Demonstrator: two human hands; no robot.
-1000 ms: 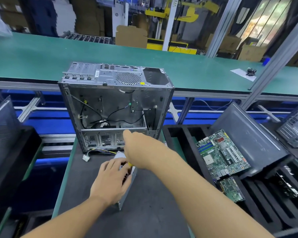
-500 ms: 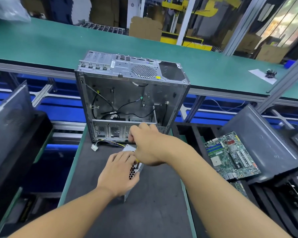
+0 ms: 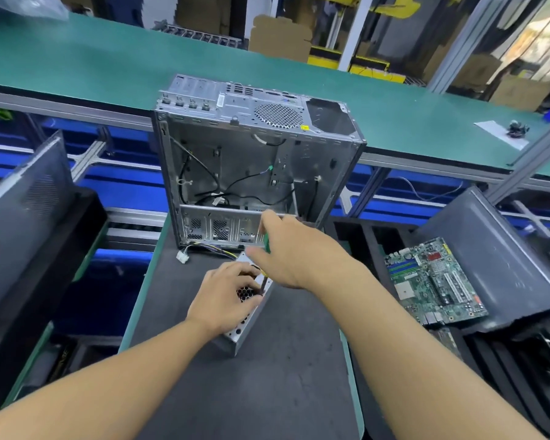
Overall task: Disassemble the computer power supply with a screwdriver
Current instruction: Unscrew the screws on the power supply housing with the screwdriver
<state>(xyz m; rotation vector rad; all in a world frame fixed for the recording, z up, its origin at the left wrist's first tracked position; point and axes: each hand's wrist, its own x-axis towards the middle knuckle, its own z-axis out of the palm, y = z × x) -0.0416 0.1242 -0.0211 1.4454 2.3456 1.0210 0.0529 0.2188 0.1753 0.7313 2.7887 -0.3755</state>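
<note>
Dark work mat, centre to lower frame: power supply under both hands.

Power supply, a small silver box with a perforated vent, lies at mid-frame on the mat, just in front of the open computer case. Left hand is on top of it, fingers curled over the vent face, gripping it. Right hand is closed around a green-handled screwdriver; the shaft slants down to the top of the box near its right edge, beside the left fingertips. Cannot tell whether the tip sits in a screw. Coloured wires run from the box's far end to a white connector lying on the mat by the case. Motherboard rests in a black tray at right of frame. Green conveyor belt crosses the upper frame behind the case.
</note>
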